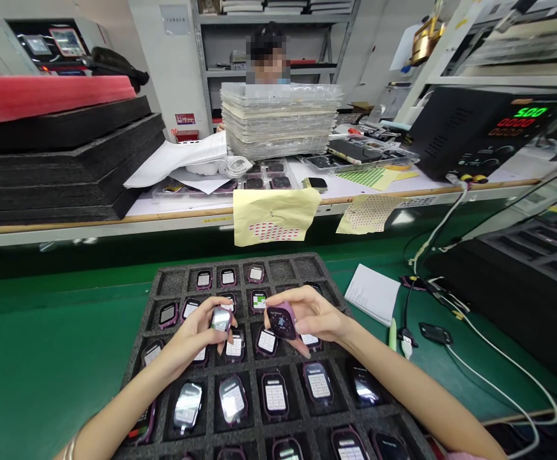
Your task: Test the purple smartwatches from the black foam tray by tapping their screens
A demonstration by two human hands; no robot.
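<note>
Green workbench (43, 332) under a black foam tray (269, 260) of purple-cased watches (275, 396), with 3 slots (281, 270) open along the far row and the others in view filled. Left hand (190, 335) curled around a silver-faced watch (221, 319), right hand (310, 313) pinching a purple watch (281, 321), both just apart above the tray. Notepad (372, 294) just beyond the tray's right edge.

green 500 on bench power supply display (522, 115), red digits blurred

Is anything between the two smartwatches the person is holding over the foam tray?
No, nothing visible: the watch in the left hand and the purple watch in the right hand sit apart across an open gap.
</note>
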